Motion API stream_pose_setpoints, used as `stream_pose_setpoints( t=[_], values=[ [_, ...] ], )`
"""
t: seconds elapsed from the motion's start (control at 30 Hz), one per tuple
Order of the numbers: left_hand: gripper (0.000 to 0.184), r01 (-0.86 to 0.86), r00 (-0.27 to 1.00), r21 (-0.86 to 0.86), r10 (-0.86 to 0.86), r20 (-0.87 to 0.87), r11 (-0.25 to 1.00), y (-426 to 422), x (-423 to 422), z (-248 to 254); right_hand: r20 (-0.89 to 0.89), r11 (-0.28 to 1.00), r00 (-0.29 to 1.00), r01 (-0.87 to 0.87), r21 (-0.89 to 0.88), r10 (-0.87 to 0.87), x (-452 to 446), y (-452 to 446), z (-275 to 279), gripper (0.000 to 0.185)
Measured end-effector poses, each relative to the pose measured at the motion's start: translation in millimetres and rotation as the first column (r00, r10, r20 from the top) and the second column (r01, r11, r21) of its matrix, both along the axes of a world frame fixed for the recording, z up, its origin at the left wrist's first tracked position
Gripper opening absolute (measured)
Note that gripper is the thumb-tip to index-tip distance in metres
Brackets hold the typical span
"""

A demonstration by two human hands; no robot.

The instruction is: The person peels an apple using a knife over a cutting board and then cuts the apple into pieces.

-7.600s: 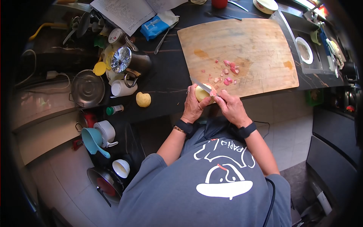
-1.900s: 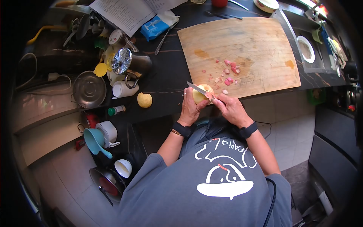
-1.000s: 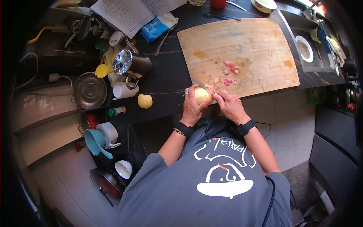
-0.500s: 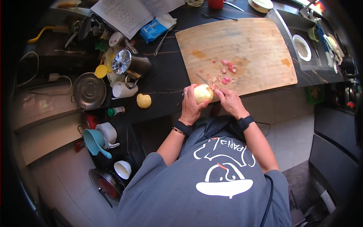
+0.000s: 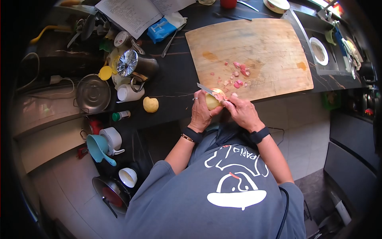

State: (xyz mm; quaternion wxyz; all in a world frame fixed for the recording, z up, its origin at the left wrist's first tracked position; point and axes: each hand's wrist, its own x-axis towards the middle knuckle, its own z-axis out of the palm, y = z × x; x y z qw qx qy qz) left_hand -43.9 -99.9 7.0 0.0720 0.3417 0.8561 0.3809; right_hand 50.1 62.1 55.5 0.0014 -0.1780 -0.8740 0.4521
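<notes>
My left hand [image 5: 201,114] is closed around a mostly peeled apple [image 5: 212,104], pale yellow with some red skin, at the front edge of the counter. A knife [image 5: 205,89] is gripped in my right hand [image 5: 244,114]; its blade lies across the top of the apple and points up and left. My fingers hide the handle. Red and pink peel scraps [image 5: 244,72] are scattered on the wooden cutting board [image 5: 274,44], just beyond my hands. A second peeled, pale yellow round fruit [image 5: 151,104] rests on the dark counter to the left.
Left on the counter stand a metal pitcher [image 5: 147,68], a white cup [image 5: 130,93] and a green-capped bottle [image 5: 121,115]. An open book [image 5: 129,16] and a blue packet [image 5: 163,30] lie behind. The sink [image 5: 334,65] is at the right.
The knife has risen from beyond the apple to across its top. My right hand has shifted slightly down and right, and the apple looks turned in my left hand.
</notes>
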Motion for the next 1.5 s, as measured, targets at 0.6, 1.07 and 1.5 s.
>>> stream_pose_setpoints(
  t=[0.6,1.07,1.5],
  values=[
    [0.086,-0.024,1.000,0.106,0.025,-0.011,0.994,-3,1,-11,0.086,0.984,0.993,0.089,-0.157,-0.077,0,16,-31,0.030],
    [0.088,-0.137,0.983,0.101,0.123,0.138,0.985,2,1,-4,-0.081,0.985,0.997,-0.006,-0.172,-0.008,8,3,-8,0.026],
    [0.084,-0.177,0.972,0.111,0.156,0.175,0.978,4,1,-7,-0.075,0.997,0.997,0.010,-0.081,-0.016,1,2,-12,0.027]
  ],
)
